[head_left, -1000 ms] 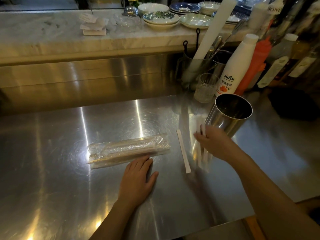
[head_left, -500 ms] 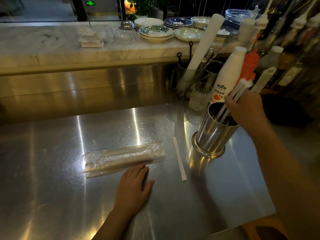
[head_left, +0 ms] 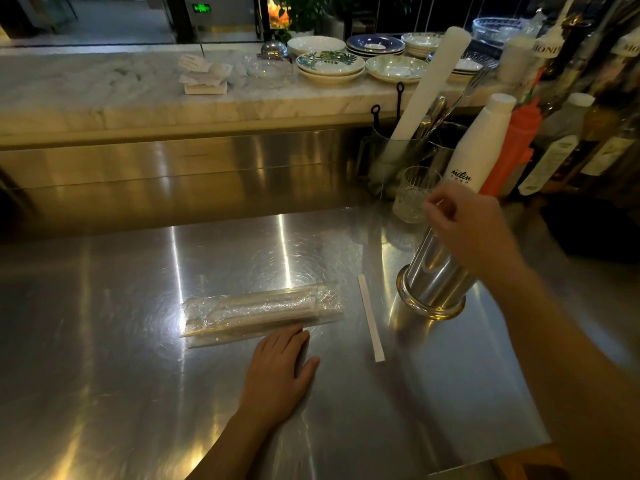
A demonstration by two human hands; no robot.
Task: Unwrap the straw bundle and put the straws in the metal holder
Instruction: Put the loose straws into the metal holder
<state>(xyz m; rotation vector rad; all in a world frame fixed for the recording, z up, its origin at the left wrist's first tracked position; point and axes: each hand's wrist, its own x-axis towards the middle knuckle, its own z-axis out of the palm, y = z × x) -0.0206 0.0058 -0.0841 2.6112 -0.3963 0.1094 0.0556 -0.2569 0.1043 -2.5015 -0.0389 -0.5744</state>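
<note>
Straws in their wrap (head_left: 261,311) lie mid-table (head_left: 104,341), one loose straw (head_left: 370,322) at 3 o'clock, left hand (head_left: 278,370) flat and open beside them likely steadying, right hand (head_left: 464,225) loosely curled, apparently empty, over the holder (head_left: 433,278).

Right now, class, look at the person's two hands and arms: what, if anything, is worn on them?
Both hands are bare: the left hand and the right hand wear no gloves, and no rings or wristbands show in this dim, slightly blurred view. Both forearms are uncovered as far as the picture's edge; no sleeve, watch or marking is visible on either.
</note>
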